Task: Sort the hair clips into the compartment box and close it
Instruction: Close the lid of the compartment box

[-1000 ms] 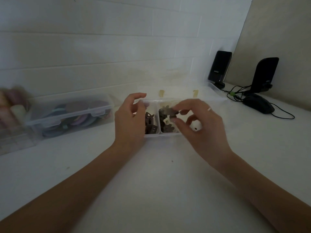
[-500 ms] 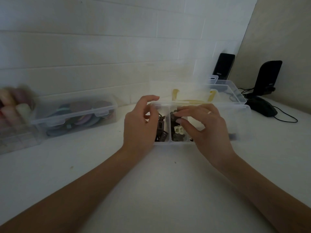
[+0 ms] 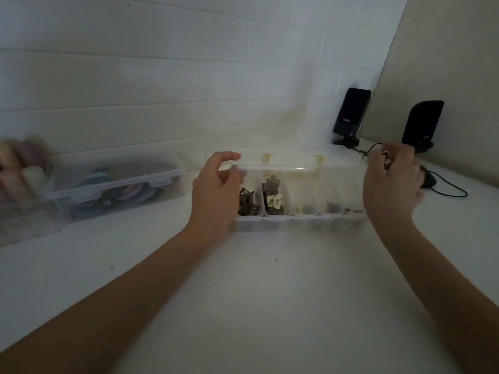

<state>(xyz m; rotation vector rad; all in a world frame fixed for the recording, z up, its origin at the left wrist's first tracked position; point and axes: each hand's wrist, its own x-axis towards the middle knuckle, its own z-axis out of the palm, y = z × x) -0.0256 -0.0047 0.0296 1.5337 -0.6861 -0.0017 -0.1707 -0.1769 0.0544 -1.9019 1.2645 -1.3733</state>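
Compartment box (image 3: 299, 215): clear hard plastic, long and shallow, thin dividers; sits mid-table against the white brick wall, long side facing the person. Lid (image 3: 283, 168) clear, blurred, raised over the back half; two yellowish clasps (image 3: 266, 157) on its far edge.

Hair clips: dark brown claw clips (image 3: 247, 202) in the leftmost cell; a brown flower-shaped clip (image 3: 271, 183) and a cream claw clip (image 3: 274, 199) in the next; small blurred pieces in the cells to the right.

Left hand (image 3: 216, 190): grip apart, fingers curled at the left end of the lid, thumb over the top edge.

Right hand (image 3: 391, 182): at the box's right end, fingers bent inward; whether the grip is clamped on anything cannot be told.

Table (image 3: 270, 292): smooth, matte white, bare in front of the box between the forearms.

Left: a clear latched container (image 3: 116, 190) of flat coloured pieces. Right rear: two black speakers (image 3: 351, 114), cables, a dark mouse (image 3: 429, 180) just behind the right hand.
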